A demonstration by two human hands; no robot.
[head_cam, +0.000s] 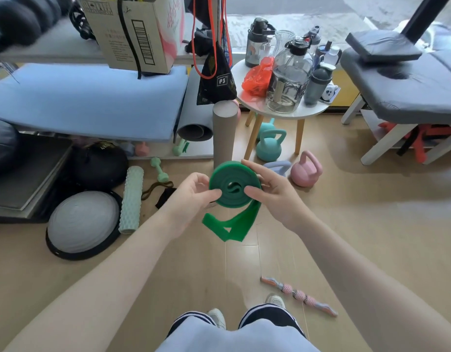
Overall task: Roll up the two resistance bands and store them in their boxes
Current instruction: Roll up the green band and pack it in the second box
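Observation:
A green resistance band (233, 185) is wound into a flat coil and held in the air in front of me, above the wooden floor. Its loose tail (232, 226) hangs below the coil in a folded loop. My left hand (191, 196) grips the coil's left side, thumb pressed on its face. My right hand (272, 191) grips the right side, thumb on the face and fingers round the rim. A red band (197, 47) hangs from a rack at the top. No storage box for the bands is identifiable.
A small round white table (282, 111) with bottles stands ahead. Kettlebells (306, 170), a foam roller (131, 199), a grey balance dome (83, 222) and a massage stick (299, 295) lie on the floor. A cardboard box (133, 31) sits on the left shelf, and a grey bench (402, 97) stands at right.

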